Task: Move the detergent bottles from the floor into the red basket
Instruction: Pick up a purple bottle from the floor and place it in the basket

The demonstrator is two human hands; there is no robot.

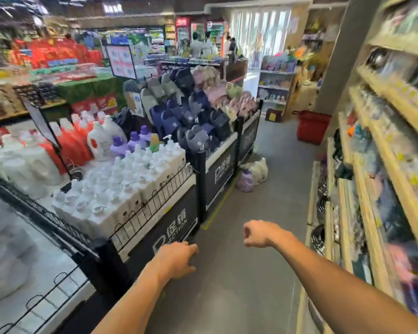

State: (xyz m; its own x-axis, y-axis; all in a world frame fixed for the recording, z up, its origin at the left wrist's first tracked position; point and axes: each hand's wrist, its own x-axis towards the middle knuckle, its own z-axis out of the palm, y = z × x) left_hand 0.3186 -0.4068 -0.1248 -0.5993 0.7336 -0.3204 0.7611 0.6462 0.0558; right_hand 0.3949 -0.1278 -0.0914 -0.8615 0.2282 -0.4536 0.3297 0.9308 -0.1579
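A purple detergent bottle (pixel 245 180) and pale cream detergent bottles (pixel 258 170) stand on the grey floor beside the black display stand, ahead of me in the aisle. The red basket (pixel 313 127) sits on the floor farther down the aisle, by the grey pillar. My left hand (pixel 177 259) hangs low in front with fingers loosely spread, holding nothing. My right hand (pixel 257 233) is raised a little to its right, fingers curled in, with nothing in it. Both hands are well short of the bottles.
Black display stands (pixel 169 227) on the left carry white bottles, red and purple detergent and a heap of slippers (pixel 193 104). Wooden shelves (pixel 377 189) line the right. The grey floor aisle (pixel 270 213) runs between them. People stand far back near the counter.
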